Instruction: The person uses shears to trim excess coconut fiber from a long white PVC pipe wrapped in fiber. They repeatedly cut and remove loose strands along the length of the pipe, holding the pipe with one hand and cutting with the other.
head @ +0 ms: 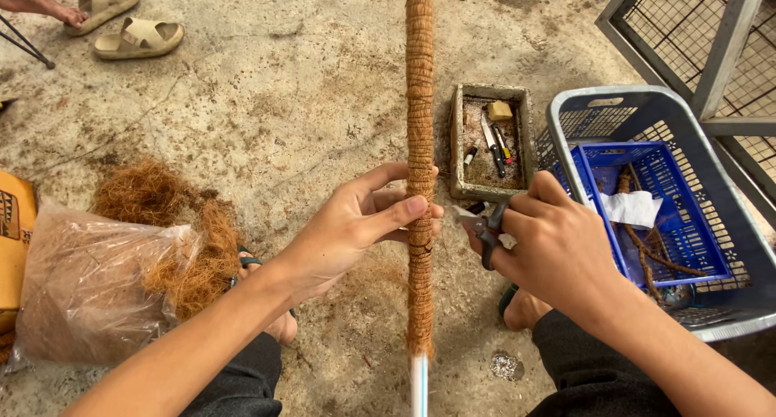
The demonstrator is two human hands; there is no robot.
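Observation:
A long pole wrapped in brown coir fibre (pixel 419 102) runs from the top of the view down between my knees, with a bare white end (pixel 419 385) at the bottom. My left hand (pixel 356 223) grips the pole about halfway along, thumb and fingers around it. My right hand (pixel 550 239) holds small snips (pixel 485 227) with dark handles, their blades pointing left close to the pole beside my left fingertips.
A clear plastic bag of loose coir (pixel 89 284) and a coir pile (pixel 178 223) lie at left. A small concrete tray (pixel 457 142) holds tools. A grey basket (pixel 566 126) with a blue crate inside (pixel 647 154) stands right, by a metal wire frame (pixel 719 45). Sandals (pixel 137 37) lie far left.

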